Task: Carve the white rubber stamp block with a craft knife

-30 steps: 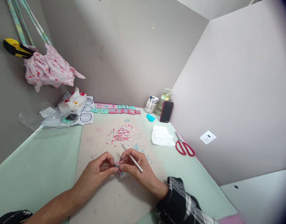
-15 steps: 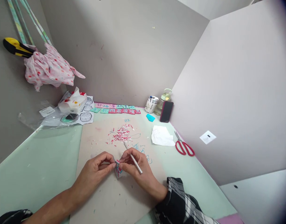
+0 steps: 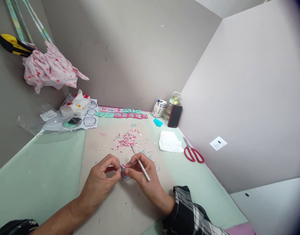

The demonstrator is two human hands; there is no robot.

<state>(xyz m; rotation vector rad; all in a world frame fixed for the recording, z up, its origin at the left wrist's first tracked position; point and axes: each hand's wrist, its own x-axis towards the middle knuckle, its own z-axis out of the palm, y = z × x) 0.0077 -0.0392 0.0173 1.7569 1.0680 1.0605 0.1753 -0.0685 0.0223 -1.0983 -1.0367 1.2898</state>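
Note:
My left hand (image 3: 102,176) is closed, its thumb and forefinger pinching the left edge of a small red-and-white piece (image 3: 124,175) with blue lines on it. My right hand (image 3: 146,173) grips the same piece from the other side with thumb and fingertips. A slim silver craft knife (image 3: 144,170) lies across the right hand's fingers, its narrow end pointing away from me. Fingertips cover much of the piece, which looks bent. Beyond the hands, a heap of red and white scraps (image 3: 128,139) lies on the beige board (image 3: 96,212).
Lettered pink and green tiles (image 3: 124,115) line the back. A tissue pack (image 3: 76,104) sits at the back left. At right are a pen cup (image 3: 159,108), a bottle (image 3: 167,111), a phone (image 3: 175,116), white paper (image 3: 170,142) and red-handled scissors (image 3: 194,154).
The small piece has tipped and appears more folded between my fingers. Both hands have shifted slightly, and the left fingers are more curled. The knife stays in my right hand.

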